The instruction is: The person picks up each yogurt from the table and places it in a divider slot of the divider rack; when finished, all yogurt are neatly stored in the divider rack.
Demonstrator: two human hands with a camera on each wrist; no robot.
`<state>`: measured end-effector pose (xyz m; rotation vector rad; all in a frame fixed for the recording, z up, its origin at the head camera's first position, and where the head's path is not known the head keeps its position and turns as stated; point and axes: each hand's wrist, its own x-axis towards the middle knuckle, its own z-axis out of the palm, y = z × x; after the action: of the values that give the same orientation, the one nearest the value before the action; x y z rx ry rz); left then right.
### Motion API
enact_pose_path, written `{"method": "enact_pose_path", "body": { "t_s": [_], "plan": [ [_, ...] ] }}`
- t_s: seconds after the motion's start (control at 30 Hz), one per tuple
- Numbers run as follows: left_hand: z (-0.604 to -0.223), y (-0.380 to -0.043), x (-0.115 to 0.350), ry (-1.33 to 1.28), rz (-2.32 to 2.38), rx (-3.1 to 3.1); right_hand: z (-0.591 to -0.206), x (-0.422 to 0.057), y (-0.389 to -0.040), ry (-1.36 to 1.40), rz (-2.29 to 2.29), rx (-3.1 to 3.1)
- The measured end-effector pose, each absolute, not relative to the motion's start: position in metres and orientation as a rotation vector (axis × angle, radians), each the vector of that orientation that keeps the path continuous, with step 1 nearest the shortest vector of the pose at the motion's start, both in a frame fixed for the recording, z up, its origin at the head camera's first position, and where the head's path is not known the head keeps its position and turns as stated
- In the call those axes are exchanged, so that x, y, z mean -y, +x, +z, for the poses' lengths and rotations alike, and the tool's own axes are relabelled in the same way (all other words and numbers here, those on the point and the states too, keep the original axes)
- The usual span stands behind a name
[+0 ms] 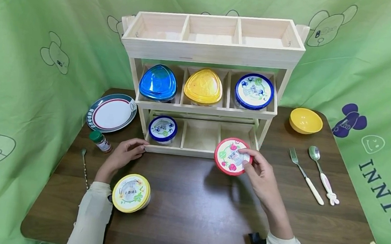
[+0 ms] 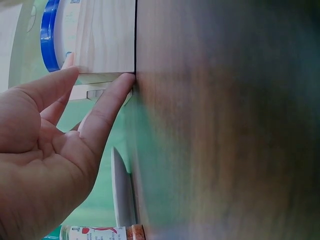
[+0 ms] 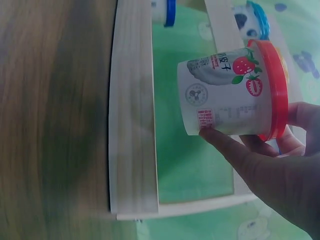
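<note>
My right hand [image 1: 259, 173] holds a white tub with a red strawberry lid [image 1: 232, 156] in front of the lower tier's right end. In the right wrist view the tub [image 3: 225, 95] lies sideways across the picture, its strawberry label showing, thumb near its base and fingers by the lid. With fairly straight fingers, my left hand [image 1: 125, 155] touches the lower left front corner of the wooden shelf [image 1: 209, 54]. Beside that corner, a blue-lidded tub [image 1: 163, 128] stands in the lower left compartment. A yellow-lidded tub [image 1: 131, 193] stands on the table beside the left forearm.
The middle tier holds a blue-lidded jar [image 1: 158, 82], a yellow-lidded jar [image 1: 204, 86] and another blue-lidded tub [image 1: 254, 91]. On the left are a plate [image 1: 111, 112], a green-capped spice jar [image 1: 100, 141] and a thin spoon [image 1: 85, 168]. A yellow bowl [image 1: 306, 121], fork [image 1: 305, 175] and spoon [image 1: 322, 175] lie right.
</note>
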<state>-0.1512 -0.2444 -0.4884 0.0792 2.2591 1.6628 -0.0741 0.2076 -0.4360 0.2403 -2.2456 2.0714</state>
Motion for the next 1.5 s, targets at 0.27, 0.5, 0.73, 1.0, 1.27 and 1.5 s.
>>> {"method": "enact_pose_path", "body": {
  "t_s": [0.27, 0.5, 0.73, 1.0, 1.27, 1.5],
  "plan": [
    [-0.489, -0.152, 0.244, 0.089, 1.657, -2.264, -0.439, -0.185, -0.079, 0.291, 2.112, 2.276],
    [-0.489, -0.153, 0.244, 0.096, 1.656, -2.271, -0.440, -0.165, -0.087, 0.360, 2.154, 2.273],
    [-0.488, -0.153, 0.243, 0.082, 1.668, -2.256, -0.441, -0.152, -0.100, 0.393, 2.124, 2.317],
    [-0.490, -0.151, 0.243, 0.067, 1.670, -2.252, -0.437, -0.142, -0.113, 0.399, 2.140, 2.339],
    [-0.489, -0.152, 0.244, 0.074, 1.672, -2.247, -0.433, -0.138, -0.125, 0.357, 2.145, 2.316],
    [-0.489, -0.152, 0.244, 0.072, 1.655, -2.260, -0.439, -0.137, -0.144, 0.319, 2.135, 2.296]
  ]
}}
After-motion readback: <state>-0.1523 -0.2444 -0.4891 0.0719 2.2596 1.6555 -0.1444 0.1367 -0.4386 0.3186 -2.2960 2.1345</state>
